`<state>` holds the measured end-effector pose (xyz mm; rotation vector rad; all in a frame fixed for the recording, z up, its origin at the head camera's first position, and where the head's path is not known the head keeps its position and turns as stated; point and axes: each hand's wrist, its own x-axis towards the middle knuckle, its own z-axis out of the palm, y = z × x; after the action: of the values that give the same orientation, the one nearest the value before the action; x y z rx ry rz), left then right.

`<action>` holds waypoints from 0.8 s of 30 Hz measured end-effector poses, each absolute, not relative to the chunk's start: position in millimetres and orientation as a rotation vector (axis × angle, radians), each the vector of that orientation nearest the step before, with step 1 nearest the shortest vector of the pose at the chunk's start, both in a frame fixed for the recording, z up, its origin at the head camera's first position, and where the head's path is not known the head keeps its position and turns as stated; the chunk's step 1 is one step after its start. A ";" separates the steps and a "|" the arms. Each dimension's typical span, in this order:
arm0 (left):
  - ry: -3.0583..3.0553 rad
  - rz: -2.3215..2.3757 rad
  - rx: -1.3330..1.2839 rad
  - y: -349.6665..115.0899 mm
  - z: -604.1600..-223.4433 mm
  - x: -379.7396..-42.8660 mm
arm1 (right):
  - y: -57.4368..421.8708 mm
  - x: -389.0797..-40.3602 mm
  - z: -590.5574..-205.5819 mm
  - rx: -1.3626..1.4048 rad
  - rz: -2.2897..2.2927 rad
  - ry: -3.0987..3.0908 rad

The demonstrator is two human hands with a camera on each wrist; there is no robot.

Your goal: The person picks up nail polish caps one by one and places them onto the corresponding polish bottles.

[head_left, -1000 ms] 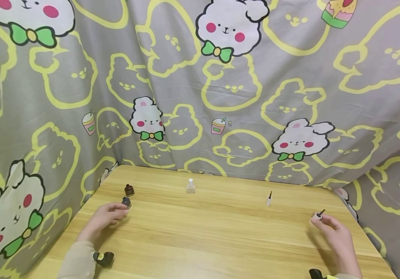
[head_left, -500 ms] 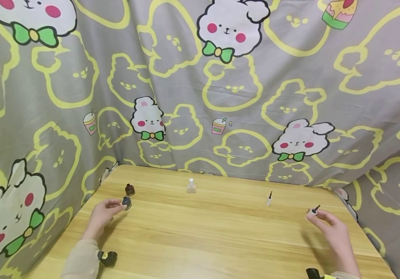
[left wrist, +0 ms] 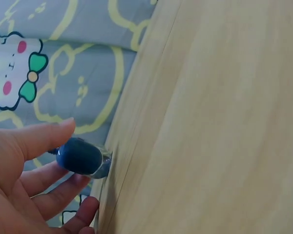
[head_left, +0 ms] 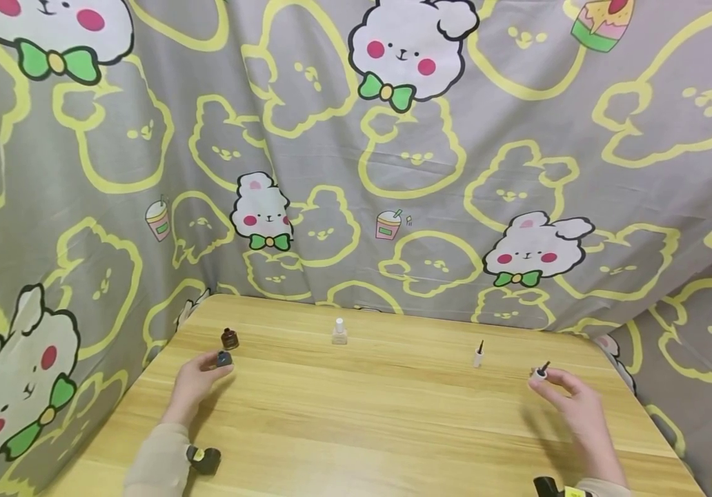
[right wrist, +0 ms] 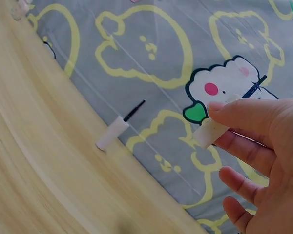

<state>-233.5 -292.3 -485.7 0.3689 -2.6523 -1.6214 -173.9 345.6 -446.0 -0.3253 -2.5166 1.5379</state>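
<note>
Lower left: left hand, curled round capless blue bottle, apparently on tabletop. Lower right: right hand, pinching white cap, brush upward. Possible mishaps: spill from tipping, smear from brush contact. Crowding just behind: brown bottle. Upright elsewhere: capped bottle, lower centre; second brush cap, right of centre.
</note>
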 end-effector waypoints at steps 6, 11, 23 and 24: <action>-2.628 -1.612 0.413 -290.6 -485.7 -234.9 | 331.7 -178.2 -444.2 -0.253 1.450 -2.600; -2.609 -1.609 0.431 -289.4 -486.0 -235.0 | 321.5 -182.0 -444.8 -0.201 1.333 -2.646; -2.613 -1.609 0.426 -284.2 -485.2 -235.9 | 294.3 -187.9 -445.7 -0.024 1.207 -2.618; -2.612 -1.607 0.424 -283.6 -485.3 -235.9 | 292.6 -188.1 -445.5 -0.022 1.205 -2.625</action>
<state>-235.9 -283.6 -485.3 0.4237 -2.6117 -1.6069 -188.1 292.6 -445.5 -0.0215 -2.6251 1.2054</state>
